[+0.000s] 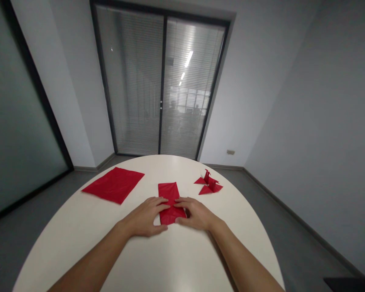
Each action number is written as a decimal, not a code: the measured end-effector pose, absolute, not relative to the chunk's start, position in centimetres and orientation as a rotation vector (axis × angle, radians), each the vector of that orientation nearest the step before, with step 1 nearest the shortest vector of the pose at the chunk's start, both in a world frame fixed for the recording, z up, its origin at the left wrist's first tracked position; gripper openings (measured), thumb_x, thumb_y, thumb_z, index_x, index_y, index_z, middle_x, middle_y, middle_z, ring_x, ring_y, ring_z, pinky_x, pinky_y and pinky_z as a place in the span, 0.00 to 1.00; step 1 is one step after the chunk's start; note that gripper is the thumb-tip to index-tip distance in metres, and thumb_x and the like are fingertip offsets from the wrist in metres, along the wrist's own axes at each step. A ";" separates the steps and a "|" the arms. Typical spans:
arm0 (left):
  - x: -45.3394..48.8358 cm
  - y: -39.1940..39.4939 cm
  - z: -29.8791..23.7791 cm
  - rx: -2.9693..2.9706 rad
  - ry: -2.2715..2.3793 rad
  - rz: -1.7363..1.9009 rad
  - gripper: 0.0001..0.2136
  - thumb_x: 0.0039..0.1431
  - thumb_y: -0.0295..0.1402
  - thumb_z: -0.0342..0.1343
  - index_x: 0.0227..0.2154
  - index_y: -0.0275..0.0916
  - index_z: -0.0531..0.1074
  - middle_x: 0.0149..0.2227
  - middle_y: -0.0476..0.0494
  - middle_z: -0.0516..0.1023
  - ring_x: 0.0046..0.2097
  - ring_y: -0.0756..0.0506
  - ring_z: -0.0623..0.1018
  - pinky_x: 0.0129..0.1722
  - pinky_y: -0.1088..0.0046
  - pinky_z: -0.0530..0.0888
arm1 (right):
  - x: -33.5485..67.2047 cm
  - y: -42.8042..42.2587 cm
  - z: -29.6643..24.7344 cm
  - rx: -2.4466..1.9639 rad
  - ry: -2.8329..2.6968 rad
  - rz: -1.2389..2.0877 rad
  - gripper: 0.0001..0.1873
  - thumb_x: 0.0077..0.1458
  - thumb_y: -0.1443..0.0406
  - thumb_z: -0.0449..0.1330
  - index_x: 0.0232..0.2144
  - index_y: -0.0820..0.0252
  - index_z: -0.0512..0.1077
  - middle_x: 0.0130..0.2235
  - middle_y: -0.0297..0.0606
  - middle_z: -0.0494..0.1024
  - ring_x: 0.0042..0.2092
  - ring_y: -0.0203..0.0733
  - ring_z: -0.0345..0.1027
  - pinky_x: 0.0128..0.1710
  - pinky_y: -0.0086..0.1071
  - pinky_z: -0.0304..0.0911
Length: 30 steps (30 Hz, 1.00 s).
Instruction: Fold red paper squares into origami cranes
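A folded sheet of red paper (168,190), now a narrow rectangle, lies on the white round table (146,263) in front of me. My left hand (148,215) rests on its left side, fingers stretched across the paper and thumb near the lower left corner. From the other side my right hand (196,213) lies on the right edge, with fingers extended over the sheet and the thumb at the lower right corner. Both hands press on the paper rather than grasp it. Their fingers cover the middle of the sheet.
At the table's left lies a flat red paper sheet (115,185). Folded red paper cranes (212,186) sit close together on the right. Beyond the table's far edge are a glazed door with blinds (134,89) and pale walls (261,81).
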<state>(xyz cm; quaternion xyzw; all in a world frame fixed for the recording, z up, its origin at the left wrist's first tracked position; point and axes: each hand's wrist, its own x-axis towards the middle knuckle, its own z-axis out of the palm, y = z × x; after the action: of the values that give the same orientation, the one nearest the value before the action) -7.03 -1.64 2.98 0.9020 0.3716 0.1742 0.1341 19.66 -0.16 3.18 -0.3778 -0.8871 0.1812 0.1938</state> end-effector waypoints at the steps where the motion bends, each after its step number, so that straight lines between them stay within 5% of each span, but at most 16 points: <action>1: -7.1 -1.6 3.1 2.608 1.074 0.510 0.31 0.54 0.44 0.65 0.62 0.44 0.70 0.64 0.36 0.71 0.65 0.32 0.69 0.65 0.52 0.65 | 19.6 -0.2 3.3 -1.057 -2.483 0.513 0.30 0.56 0.52 0.66 0.58 0.56 0.75 0.61 0.49 0.74 0.62 0.58 0.67 0.63 0.49 0.61; 13: -7.7 -1.2 2.8 2.527 1.119 0.583 0.25 0.56 0.44 0.64 0.56 0.43 0.75 0.59 0.37 0.77 0.61 0.33 0.74 0.63 0.52 0.68 | 19.6 -0.4 3.7 -1.015 -2.492 0.527 0.35 0.51 0.49 0.69 0.57 0.60 0.76 0.61 0.52 0.73 0.62 0.59 0.67 0.63 0.48 0.61; 19: -8.0 -1.0 2.6 2.506 1.134 0.565 0.25 0.57 0.44 0.63 0.56 0.42 0.75 0.59 0.38 0.77 0.62 0.35 0.74 0.62 0.56 0.68 | 19.6 -0.2 3.2 -1.008 -2.485 0.497 0.26 0.54 0.64 0.64 0.57 0.57 0.76 0.60 0.46 0.75 0.61 0.54 0.70 0.62 0.43 0.63; 23: -8.1 -0.9 2.9 2.516 1.153 0.513 0.29 0.52 0.46 0.67 0.57 0.42 0.74 0.59 0.38 0.77 0.60 0.35 0.75 0.61 0.58 0.69 | 19.7 -0.1 3.0 -1.029 -2.457 0.503 0.22 0.59 0.65 0.61 0.56 0.57 0.76 0.58 0.44 0.78 0.57 0.51 0.73 0.59 0.41 0.65; 30: -7.8 -0.4 2.9 2.425 1.211 0.594 0.15 0.61 0.29 0.53 0.47 0.43 0.80 0.48 0.44 0.83 0.48 0.42 0.80 0.51 0.68 0.72 | 19.3 -0.6 4.1 -1.046 -2.431 0.514 0.15 0.67 0.60 0.55 0.49 0.55 0.79 0.48 0.40 0.83 0.48 0.47 0.76 0.50 0.36 0.67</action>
<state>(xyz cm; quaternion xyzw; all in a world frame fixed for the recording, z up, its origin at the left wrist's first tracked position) -7.82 -0.40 2.95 0.8593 0.4290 0.2106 0.1822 19.33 -0.62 4.15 -0.3784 -0.8794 0.1860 0.2212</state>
